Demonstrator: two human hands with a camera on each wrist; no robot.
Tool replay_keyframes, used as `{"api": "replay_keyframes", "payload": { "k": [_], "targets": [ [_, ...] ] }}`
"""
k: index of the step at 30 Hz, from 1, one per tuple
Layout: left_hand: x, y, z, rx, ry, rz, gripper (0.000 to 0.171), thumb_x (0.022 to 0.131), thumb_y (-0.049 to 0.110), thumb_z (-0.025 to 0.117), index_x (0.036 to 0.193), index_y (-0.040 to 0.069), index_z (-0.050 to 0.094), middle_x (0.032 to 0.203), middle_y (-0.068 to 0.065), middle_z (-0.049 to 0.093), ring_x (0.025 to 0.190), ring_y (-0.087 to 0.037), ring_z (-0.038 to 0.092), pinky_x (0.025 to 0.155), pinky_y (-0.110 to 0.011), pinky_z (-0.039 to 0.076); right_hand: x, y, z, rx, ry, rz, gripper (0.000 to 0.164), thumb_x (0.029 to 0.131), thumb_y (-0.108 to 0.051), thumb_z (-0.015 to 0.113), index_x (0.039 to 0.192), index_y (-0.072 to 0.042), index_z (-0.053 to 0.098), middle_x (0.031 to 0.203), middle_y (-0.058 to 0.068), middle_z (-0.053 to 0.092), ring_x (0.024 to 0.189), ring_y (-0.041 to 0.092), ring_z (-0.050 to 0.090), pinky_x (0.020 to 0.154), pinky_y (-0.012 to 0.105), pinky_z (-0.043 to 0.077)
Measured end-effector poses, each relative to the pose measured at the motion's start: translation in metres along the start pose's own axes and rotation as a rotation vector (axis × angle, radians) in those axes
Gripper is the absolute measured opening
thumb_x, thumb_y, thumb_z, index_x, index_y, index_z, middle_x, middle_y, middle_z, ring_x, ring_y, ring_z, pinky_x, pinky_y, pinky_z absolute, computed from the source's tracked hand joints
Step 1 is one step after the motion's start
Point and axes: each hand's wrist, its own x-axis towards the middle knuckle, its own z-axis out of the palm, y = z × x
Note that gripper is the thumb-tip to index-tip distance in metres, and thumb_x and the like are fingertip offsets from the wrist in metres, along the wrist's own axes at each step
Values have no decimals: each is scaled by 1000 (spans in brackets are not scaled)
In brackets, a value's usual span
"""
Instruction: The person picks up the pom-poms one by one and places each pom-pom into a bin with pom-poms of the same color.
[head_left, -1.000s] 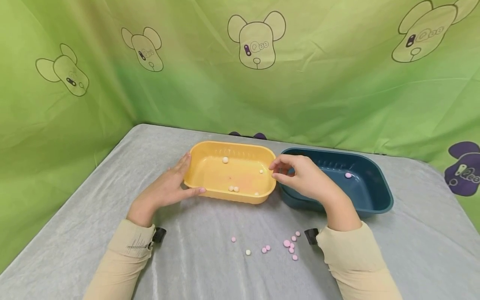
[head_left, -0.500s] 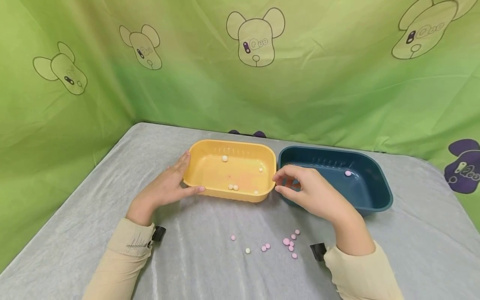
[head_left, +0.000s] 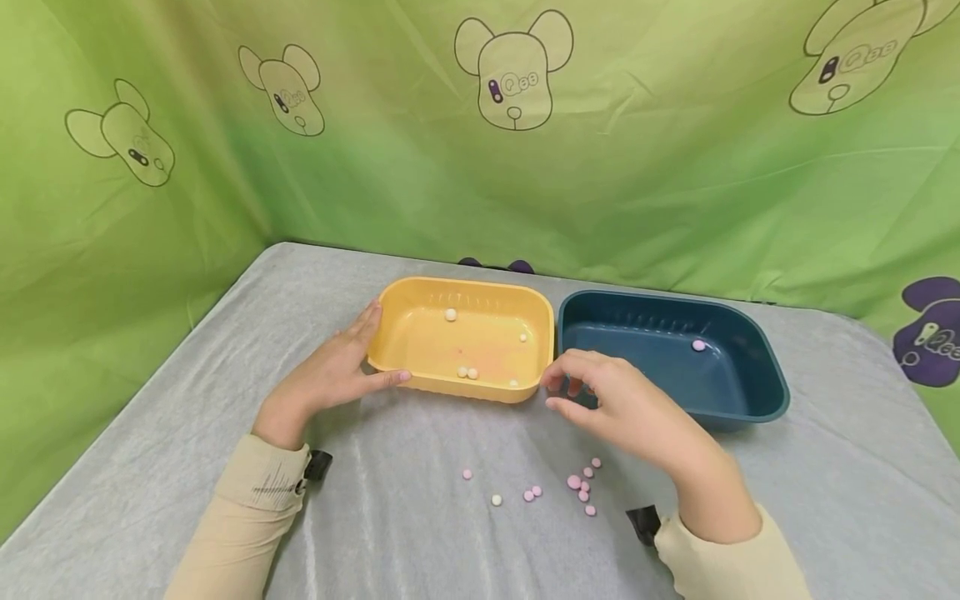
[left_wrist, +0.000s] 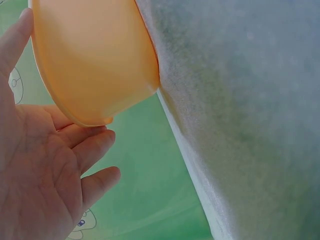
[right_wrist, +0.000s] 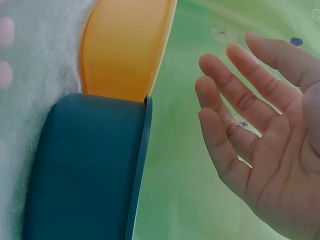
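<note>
My left hand [head_left: 333, 375] rests on the left end of a yellow plastic basin [head_left: 442, 386], thumb on the front rim and fingers along the side. In the left wrist view its palm [left_wrist: 45, 165] stands off the basin wall [left_wrist: 97, 60], and the little finger is apart from it. Several small white balls [head_left: 451, 314] lie inside the basin. My right hand [head_left: 611, 404] hovers at the near left corner of a dark blue basin [head_left: 675, 308], fingers loosely bent. Nothing is between its fingertips in the right wrist view, where the whole palm [right_wrist: 280, 160] shows.
On the grey cloth in front lie several pink beads [head_left: 573, 482] and one whitish bead [head_left: 497, 500]. A single pink bead [head_left: 698, 345] sits in the blue basin. The basins stand side by side, close together. A green curtain [head_left: 375, 183] hangs behind the table.
My right hand has drawn back from over the yellow basin's right rim, toward me and slightly down. The left hand has stayed on the basin. The beads lie as before.
</note>
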Motion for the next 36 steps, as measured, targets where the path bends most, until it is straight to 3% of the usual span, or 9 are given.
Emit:
{"api": "replay_keyframes", "payload": {
  "k": [11, 25, 36],
  "targets": [
    [0, 1, -1, -4, -1, -2, 111, 88, 66, 60, 158, 0, 4, 167, -14, 2, 155, -29, 9, 124, -50, 17, 0, -6, 12, 0, -88, -24, 13, 93, -16, 69, 105, -19, 69, 101, -7, 67, 92, 14, 60, 80, 31, 52],
    [0, 0, 0, -3, 2, -2, 112, 87, 66, 61, 158, 0, 4, 167, -14, 3, 155, -30, 9, 123, -54, 17, 0, -14, 26, 17, -218, -31, 8, 91, -18, 71, 98, -19, 67, 87, -11, 57, 84, 10, 57, 76, 25, 49],
    [0, 0, -1, -2, 3, 3, 112, 88, 65, 61, 157, -1, 4, 167, -15, 2, 155, -32, 9, 123, -54, 17, 6, -17, 43, 17, -344, -31, 10, 89, -18, 74, 97, -18, 67, 88, -9, 60, 82, 9, 54, 74, 24, 46]
  ]
}}
